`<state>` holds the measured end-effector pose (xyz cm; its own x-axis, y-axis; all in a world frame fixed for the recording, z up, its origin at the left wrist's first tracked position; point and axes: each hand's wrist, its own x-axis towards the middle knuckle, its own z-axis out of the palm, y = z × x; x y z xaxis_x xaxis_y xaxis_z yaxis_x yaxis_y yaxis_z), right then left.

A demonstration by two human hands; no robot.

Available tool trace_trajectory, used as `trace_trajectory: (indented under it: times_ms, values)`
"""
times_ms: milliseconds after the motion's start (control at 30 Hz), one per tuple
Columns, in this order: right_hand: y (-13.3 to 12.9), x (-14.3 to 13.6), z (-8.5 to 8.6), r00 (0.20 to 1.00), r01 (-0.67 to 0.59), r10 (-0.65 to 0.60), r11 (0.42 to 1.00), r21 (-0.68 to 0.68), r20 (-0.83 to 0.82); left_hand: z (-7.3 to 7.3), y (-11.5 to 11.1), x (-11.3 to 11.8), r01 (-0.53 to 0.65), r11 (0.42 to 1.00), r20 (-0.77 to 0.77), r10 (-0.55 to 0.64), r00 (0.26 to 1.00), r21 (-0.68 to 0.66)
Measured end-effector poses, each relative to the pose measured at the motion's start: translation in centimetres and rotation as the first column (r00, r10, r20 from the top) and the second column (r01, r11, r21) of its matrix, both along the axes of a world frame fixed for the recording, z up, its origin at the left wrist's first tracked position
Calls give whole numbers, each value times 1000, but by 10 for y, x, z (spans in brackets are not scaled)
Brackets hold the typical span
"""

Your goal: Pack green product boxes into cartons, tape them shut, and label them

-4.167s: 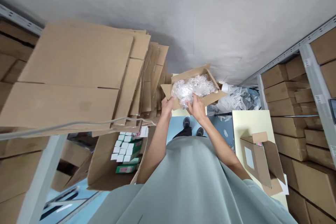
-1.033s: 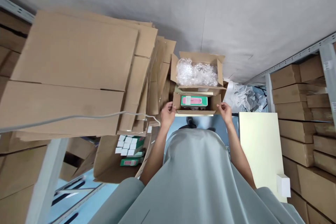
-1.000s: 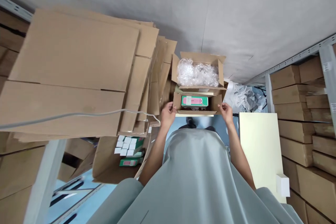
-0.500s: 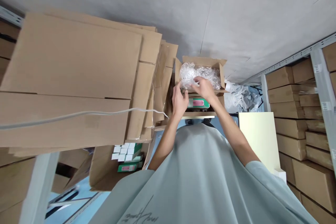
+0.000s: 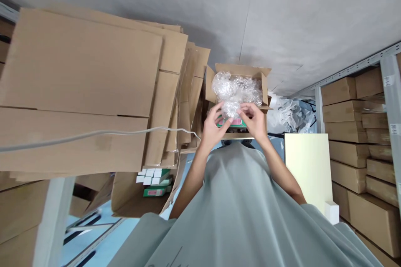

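Note:
Clear bubble wrap bunches between my two hands, drawn out over the near side of an open cardboard box. My left hand closes on its left edge with thumb and fingers curved. My right hand pinches the right edge. More of the same crumpled wrap fills the cardboard box and hides what lies beneath it. Under my hands, a green-and-pink carton shows in part, just below the box's near edge.
Flattened cardboard sheets stand stacked to my left, with a white cable across them. Below sits an open carton of small green-and-white boxes. Crumpled white paper and shelved cardboard boxes are on the right.
Both hands have come nearer to me, and part of the bubble wrap has been pulled over the box's near edge between them. The view has shifted slightly.

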<state>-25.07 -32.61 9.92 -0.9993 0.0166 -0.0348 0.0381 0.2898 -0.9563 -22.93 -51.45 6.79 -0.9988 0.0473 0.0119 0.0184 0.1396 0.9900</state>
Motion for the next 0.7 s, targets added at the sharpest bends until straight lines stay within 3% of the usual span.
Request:
trace_trajectory:
  times_ms: [100, 200, 267, 333, 433, 567, 700]
  values:
    - [24, 34, -3, 996, 38, -32, 998, -57, 88, -1, 13, 14, 88, 995, 60, -90, 994, 39]
    - [50, 50, -21, 985, 39, -28, 997, -59, 172, -18, 29, 18, 157, 987, 113, -155, 981, -13]
    - [65, 50, -36, 971, 25, -27, 1000, 14, 238, -31, 40, 16, 222, 968, 146, -205, 968, -114]
    - [75, 43, -47, 947, -24, -27, 988, 154, 319, -39, 48, 12, 275, 920, 173, -234, 957, -279]
    - [80, 28, -56, 896, -169, 0, 925, 341, 443, -42, 55, 8, 357, 797, 255, -261, 931, -487]
    - [80, 18, -53, 871, -279, 21, 844, 458, 491, -40, 56, 8, 410, 709, 349, -241, 906, -574]
    - [81, 15, -31, 914, -262, 61, 842, 472, 400, -39, 51, 13, 384, 694, 365, -185, 913, -609]
